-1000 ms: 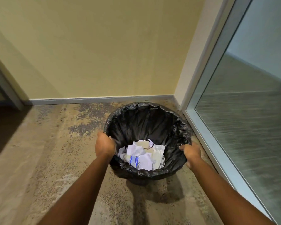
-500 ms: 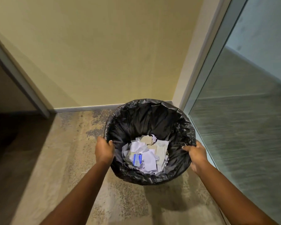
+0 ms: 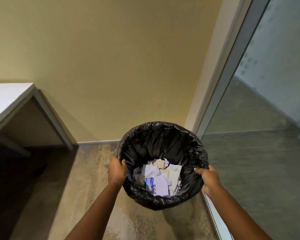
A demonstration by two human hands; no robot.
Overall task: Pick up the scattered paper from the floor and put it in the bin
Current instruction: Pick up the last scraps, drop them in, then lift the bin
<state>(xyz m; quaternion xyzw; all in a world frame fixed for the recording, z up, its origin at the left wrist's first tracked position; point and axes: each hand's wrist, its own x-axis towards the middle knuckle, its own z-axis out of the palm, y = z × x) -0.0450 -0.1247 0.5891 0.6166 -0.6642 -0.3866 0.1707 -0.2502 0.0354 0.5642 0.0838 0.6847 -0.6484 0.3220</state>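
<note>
We are gripping the bin (image 3: 163, 141) by opposite sides of its rim, left hand (image 3: 117, 172) and right hand (image 3: 209, 179) both curling fingers (image 3: 123, 161) over the black liner (image 3: 194, 151), with the crumpled paper (image 3: 158, 176) lying in its bottom. We are risking the slack liner slipping in our grip and the bin tipping paper back onto the floor (image 3: 87, 179). Its long axis is running near upright, mouth facing up at us.

Both bare forearms reach forward and slightly apart, the left hand (image 3: 117, 172) curled over the rim of the bin (image 3: 156, 125) at 9 o'clock, the right hand (image 3: 209, 179) gripping it at 3 o'clock.
</note>
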